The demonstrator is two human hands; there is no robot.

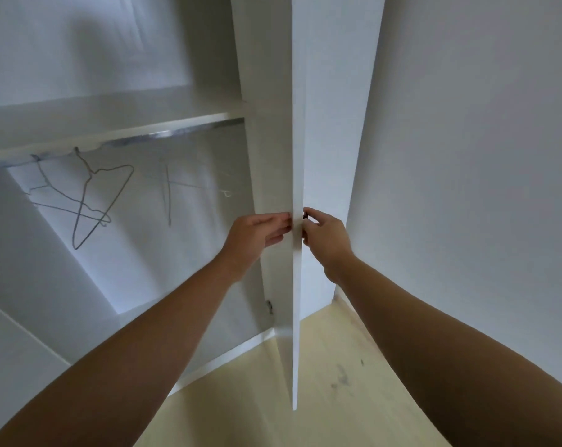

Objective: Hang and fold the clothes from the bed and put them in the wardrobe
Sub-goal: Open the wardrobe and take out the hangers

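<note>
A white wardrobe stands open in front of me, its right door (297, 156) seen edge-on. My left hand (257, 235) touches the door's inner face with nearly straight fingers. On the outer side my right hand (325, 235) pinches a small dark knob (304, 215) at the door's edge. Inside, wire hangers (89, 201) dangle from a metal rail (163, 137) under a shelf (112, 121). No clothes and no bed are in view.
A white wall (466, 188) runs close along the right of the door. Pale wooden floor (321, 366) lies below, with a few dark smudges. The wardrobe's left door panel (21, 333) juts out at the lower left.
</note>
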